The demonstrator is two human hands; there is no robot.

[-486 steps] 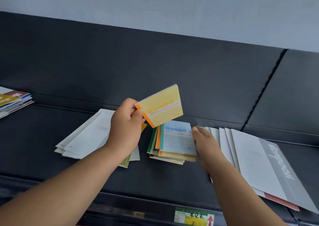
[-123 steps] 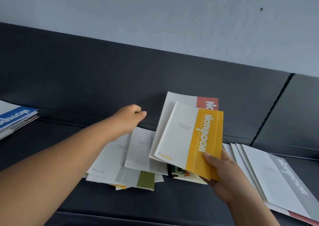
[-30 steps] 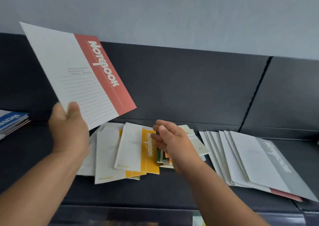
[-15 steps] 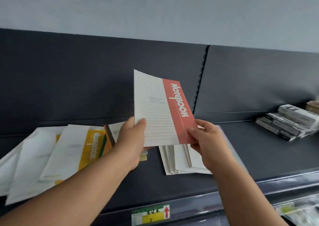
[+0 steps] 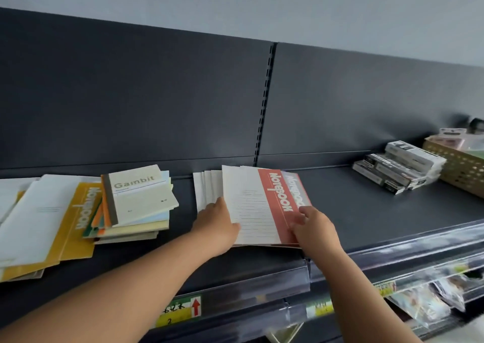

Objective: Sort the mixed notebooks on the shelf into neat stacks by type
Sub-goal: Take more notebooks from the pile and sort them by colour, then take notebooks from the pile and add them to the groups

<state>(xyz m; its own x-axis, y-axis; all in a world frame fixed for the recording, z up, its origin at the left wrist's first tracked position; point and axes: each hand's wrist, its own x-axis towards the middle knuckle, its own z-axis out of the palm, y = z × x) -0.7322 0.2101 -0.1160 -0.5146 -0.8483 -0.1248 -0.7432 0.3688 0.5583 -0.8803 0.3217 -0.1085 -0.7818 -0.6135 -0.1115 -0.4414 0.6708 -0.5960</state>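
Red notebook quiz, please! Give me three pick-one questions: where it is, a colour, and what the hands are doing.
1. Where is the red notebook?
A. on the floor
B. on the fanned white pile
C. in a box

2. What colour is the stripe on the big notebook left of the Gambit notebook?
A. yellow
B. blue
C. green

3. What are the hands doing?
A. both hold the red notebook
B. both hang free
C. one waves in the air

Answers: B, it lies atop the fanned pile; A, its stripe is yellow; A, the left hand and right hand grip its edges.
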